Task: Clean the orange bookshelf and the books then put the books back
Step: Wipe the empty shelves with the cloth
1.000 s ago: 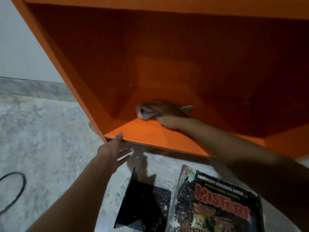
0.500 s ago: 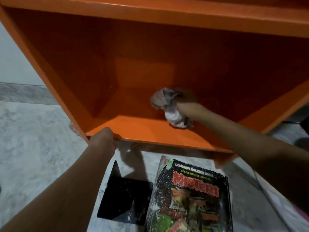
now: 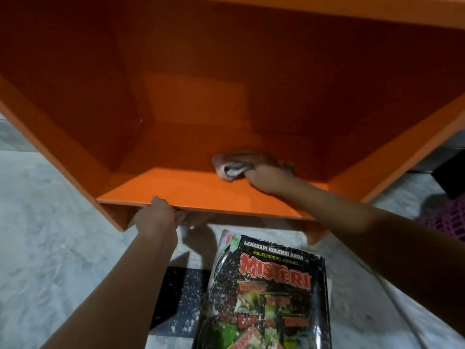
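Observation:
The orange bookshelf [image 3: 176,190] fills the upper view, its bottom compartment open towards me with no books inside. My right hand [image 3: 266,176] reaches into it and presses a crumpled grey-white cloth [image 3: 230,168] onto the shelf floor, right of centre. My left hand [image 3: 156,217] grips the front edge of the shelf floor near its left corner. On the floor just in front lies a black magazine titled "MISTERI" [image 3: 266,293], face up, partly over a flat black book [image 3: 180,298] speckled with white dust.
Grey marbled floor [image 3: 50,235] spreads to the left and front. At the far right stand a dark object [image 3: 450,172] and something pink and latticed [image 3: 450,220]. A pale sheet [image 3: 364,311] lies under the magazine's right side.
My right hand has swept the cloth from the left back of the shelf floor rightwards and down onto it. My left hand went from open to gripping the shelf's front edge. The view shifted left.

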The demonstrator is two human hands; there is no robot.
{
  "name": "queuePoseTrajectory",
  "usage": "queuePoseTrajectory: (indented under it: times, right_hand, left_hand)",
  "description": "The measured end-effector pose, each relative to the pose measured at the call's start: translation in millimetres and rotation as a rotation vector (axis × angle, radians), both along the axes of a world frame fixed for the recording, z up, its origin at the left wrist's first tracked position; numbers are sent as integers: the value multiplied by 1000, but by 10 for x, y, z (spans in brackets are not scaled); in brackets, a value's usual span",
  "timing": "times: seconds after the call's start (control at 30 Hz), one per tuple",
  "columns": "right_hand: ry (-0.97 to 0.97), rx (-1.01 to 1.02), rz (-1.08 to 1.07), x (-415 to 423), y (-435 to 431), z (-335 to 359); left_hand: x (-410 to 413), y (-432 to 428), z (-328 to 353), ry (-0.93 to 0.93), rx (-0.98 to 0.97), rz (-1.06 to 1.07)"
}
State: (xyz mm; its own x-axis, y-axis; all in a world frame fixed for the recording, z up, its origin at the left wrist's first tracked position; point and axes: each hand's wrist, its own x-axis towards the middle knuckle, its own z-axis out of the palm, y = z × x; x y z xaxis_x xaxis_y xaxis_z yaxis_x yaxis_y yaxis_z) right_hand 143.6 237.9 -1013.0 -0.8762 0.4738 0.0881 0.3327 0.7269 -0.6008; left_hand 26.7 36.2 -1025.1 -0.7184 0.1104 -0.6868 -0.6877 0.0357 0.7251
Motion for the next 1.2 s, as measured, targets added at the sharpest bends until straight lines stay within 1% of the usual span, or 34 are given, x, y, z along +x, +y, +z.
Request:
queuePoseTrajectory:
  times: [0.07, 0.17, 0.23, 0.27, 0.3, 0.37, 0.43, 0.47, 0.53, 0.57, 0.6, 0.67, 0.7, 0.73, 0.8, 0.83, 0.87, 0.93, 1.0, 1.07, 1.13, 1.2]
  right_hand:
    - [-6, -39, 82, 260, -383, -99]
    - [-48, -79, 306, 657, -891, -112]
    - [-7, -116, 392, 845, -1144, -34]
    - [53, -121, 381, 878, -1182, 13]
    - [123, -137, 332, 874, -1154, 65]
    - [345, -139, 180, 747, -938, 192]
    - [587, -169, -57, 556, -609, 341]
    - [669, -188, -192, 466, -424, 408]
    - [742, -126, -395, 276, -79, 569]
    - [733, -90, -426, 187, 65, 623]
    - [734, -75, -412, 100, 221, 632]
    - [675, -99, -380, -58, 504, 584]
    - [579, -115, -397, -116, 672, 496]
    - [445, -117, -405, -159, 867, 362]
    - [105, -72, -360, -140, 1151, 96]
    - [-21, -31, -346, -104, 1216, -8]
    - [-82, 8, -345, -65, 1228, -81]
    - [-92, 92, -387, 16, 1137, -127]
    - [-111, 161, -366, 89, 922, -104]
    - [-139, 162, -298, 198, 629, -67]
    - [-181, 152, -280, 387, 298, -77]
    - [-157, 124, -225, 638, -111, -88]
  left_hand:
    - [-6, 1, -34, 2, 11, -27]
    - [62, 0, 7, 15, 12, -60]
    - [93, -4, 19, 7, -12, -101]
    - [84, 4, -31, -2, -20, -118]
    - [69, 28, -101, -13, -29, -148]
    - [77, 54, -169, -23, -29, -210]
    - [162, 35, -53, -39, -8, -252]
    - [206, 17, 3, -41, -9, -275]
    - [234, 8, 53, -49, -6, -329]
    - [219, -10, 70, -42, -2, -354]
    - [195, -23, 61, -32, 0, -371]
    - [154, -50, 65, -40, 17, -400]
    - [151, -68, 78, -44, 33, -420]
    - [143, -83, 75, -43, 47, -438]
    - [126, -105, 63, -42, 63, -456]
    - [125, -112, 56, -39, 65, -458]
    - [122, -118, 41, -39, 65, -453]
    - [123, -113, 18, -46, 49, -440]
    - [129, -113, 33, -52, 45, -443]
    - [129, -114, 39, -66, 48, -442]
    - [138, -105, 34, -62, 44, -439]
    - [146, -86, 35, -58, 44, -421]
